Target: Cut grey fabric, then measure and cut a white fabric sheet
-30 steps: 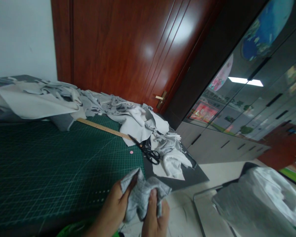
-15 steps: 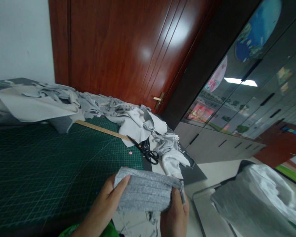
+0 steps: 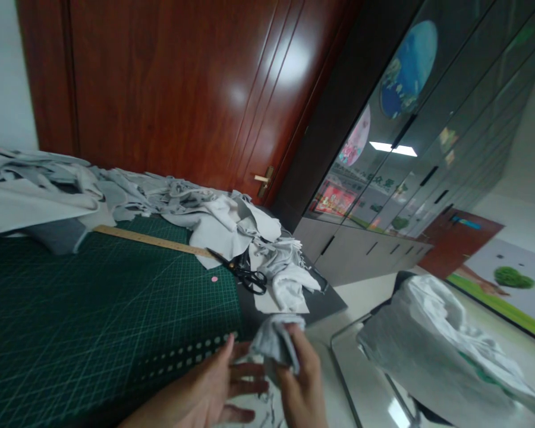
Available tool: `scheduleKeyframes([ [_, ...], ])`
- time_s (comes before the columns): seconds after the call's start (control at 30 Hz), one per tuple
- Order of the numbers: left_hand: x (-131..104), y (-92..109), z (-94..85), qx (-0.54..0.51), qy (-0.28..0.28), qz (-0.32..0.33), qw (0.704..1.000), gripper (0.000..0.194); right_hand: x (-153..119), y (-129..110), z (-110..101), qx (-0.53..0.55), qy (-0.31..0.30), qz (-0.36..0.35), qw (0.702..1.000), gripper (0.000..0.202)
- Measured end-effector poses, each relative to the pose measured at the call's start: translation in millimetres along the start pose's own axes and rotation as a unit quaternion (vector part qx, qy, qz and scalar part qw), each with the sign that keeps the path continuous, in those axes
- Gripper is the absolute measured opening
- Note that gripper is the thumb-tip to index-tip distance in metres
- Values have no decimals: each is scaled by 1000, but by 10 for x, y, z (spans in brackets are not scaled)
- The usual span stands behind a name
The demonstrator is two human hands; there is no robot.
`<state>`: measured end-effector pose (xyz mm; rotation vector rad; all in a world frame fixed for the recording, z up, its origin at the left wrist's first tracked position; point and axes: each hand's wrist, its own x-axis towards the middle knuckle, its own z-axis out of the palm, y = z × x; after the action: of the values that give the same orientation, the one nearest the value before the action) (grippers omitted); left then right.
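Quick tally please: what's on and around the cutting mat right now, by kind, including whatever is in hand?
Cutting mat: 1
Wooden ruler: 1
Black scissors: 1
Pink dot: 1
Heap of grey and white fabric scraps: 1
Grey fabric piece gripped by right hand, left hand open beside it: 1
Total: 6

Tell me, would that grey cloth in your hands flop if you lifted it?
Probably floppy: the grey cloth is bunched and drooping in the right hand. Likely light, since a few fingers hold it. Its fuzzy look suggests it is not slippery.

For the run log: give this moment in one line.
right hand: grips grey cloth | left hand: open, beside cloth | scissors: on mat
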<state>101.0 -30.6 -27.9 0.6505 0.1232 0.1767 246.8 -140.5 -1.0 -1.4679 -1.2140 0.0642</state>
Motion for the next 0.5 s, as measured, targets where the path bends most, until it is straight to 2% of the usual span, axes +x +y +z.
scheduleKeyframes([
  [0.03, 1, -15, 39, -49, -10, -14, 999, 53, -8, 4, 89, -6, -67, -38, 997, 42],
  [0.07, 4, -20, 68, -89, 11, -22, 996, 47, -22, 26, 179, -25, -126, -83, 988, 42],
  [0.1, 10, -17, 84, -119, 54, -23, 991, 41, -44, 66, 266, -51, -161, -122, 978, 37],
  [0.17, 30, 6, 79, -145, 144, -3, 979, 36, -105, 176, 413, -94, -180, -170, 964, 21],
  [0.23, 51, 34, 57, -127, 182, 31, 975, 51, -170, 276, 484, -88, -209, -174, 958, 10],
  [0.33, 47, 45, 77, -54, 226, 77, 969, 65, -211, 289, 364, -8, -284, -149, 947, 18],
  [0.4, 14, 24, 140, 11, 264, 104, 959, 60, -183, 202, 160, 55, -271, -121, 953, 21],
  [0.43, -9, 8, 178, 45, 275, 114, 954, 56, -156, 145, 52, 75, -245, -101, 961, 20],
  [0.5, -52, -22, 256, 113, 273, 112, 949, 53, -94, 34, -112, 107, -153, -23, 982, 21],
])
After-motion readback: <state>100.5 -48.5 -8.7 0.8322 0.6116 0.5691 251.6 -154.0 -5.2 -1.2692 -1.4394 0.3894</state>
